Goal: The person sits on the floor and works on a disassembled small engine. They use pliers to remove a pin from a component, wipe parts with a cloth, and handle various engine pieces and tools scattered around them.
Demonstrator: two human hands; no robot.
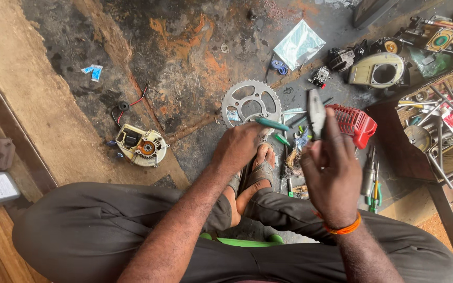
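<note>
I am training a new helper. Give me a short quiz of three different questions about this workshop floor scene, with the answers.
1. True or false: the right hand holds pliers.
2. Which hand grips the green-handled tool? A) left B) right
3. Fill in: the toothed metal disc lying on the floor beyond the hands is a ____.

Key
1. True; the pliers point upward.
2. A, the left hand.
3. Sprocket, next to the red plastic engine cover.

sprocket (251,102) on floor (184,47), engine cover (353,123) to its right, stator (141,145) left
</note>
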